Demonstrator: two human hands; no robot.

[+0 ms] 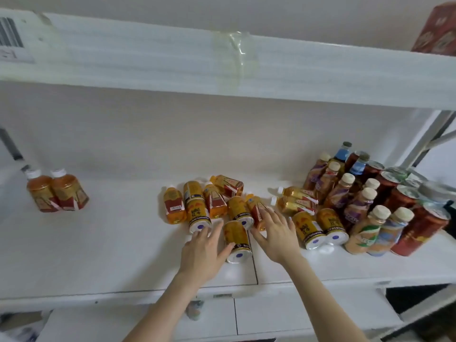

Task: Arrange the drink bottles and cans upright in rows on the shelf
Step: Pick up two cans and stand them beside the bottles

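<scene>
White shelf (98, 243) mid-front, gold can (235, 236) lies on its side between left hand (204, 250) and right hand (274, 233), both spread, gripping nothing; likely rigid, slick, rolls, so grip round mid-body.

Ctr of the shelf (98, 243), you've got gold cans (237, 239) and orange tea btls (174, 206) lying on their sides, jumbled. At 9 o'clock a tea-btl pair (67, 191) stands touching. At 3 o'clock, upright: milk-tea btls (360, 206), red cans (424, 228), prob. two blue-label btls (343, 153) behind.
</scene>
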